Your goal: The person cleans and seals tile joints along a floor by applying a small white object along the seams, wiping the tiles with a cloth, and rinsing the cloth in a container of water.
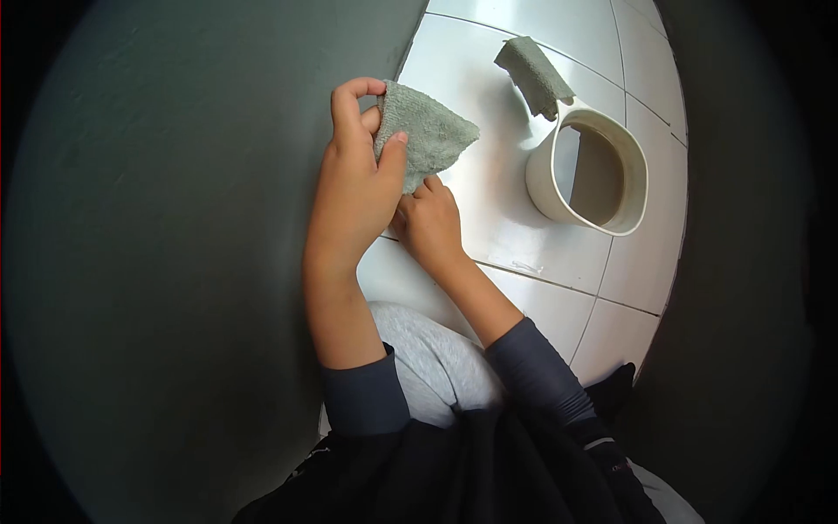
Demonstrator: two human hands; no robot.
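Note:
A folded grey-green cloth (428,135) is held up in front of me, its pointed end to the right. My left hand (360,170) grips its left side, thumb on the near face and index finger bent over the top corner. Just below, my right hand (430,218) is closed at the cloth's bottom edge, where its fingertips are partly hidden. To the right stands a white plastic dipper (543,179) with murky brown water (602,179) inside. A second grey-green cloth (534,77) lies draped over the dipper's handle.
White floor tiles (559,284) with dark joints lie under the dipper. A dark grey wall (192,218) rises close on my left, and another dark surface (742,262) borders the tiles on the right. My legs in light grey trousers (428,354) are below my hands.

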